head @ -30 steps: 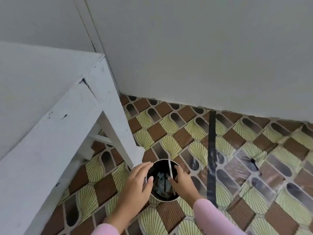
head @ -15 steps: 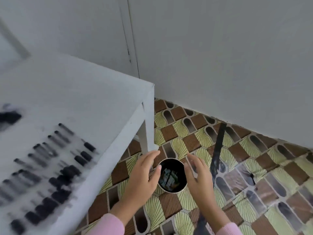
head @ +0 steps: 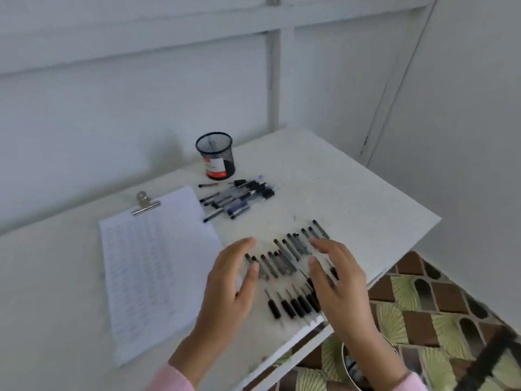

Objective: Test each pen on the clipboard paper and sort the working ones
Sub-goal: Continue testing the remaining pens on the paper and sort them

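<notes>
Down from the head view, a white rectangular table point(head: 352, 198) carries a white lined sheet on a clipboard point(head: 149, 266) with a metal clip point(head: 145, 203) at its far end. Right of the sheet lie two rows of black pens point(head: 284, 255). Farther back sit a loose heap of black and blue pens point(head: 236, 200) and a black mesh pen cup point(head: 215, 155). The left hand point(head: 231, 283) and the right hand point(head: 338, 286) hover over the rows, fingers relaxed and spread, grasping nothing. A round container point(head: 348, 362) stands on the patterned floor point(head: 439, 306).
</notes>
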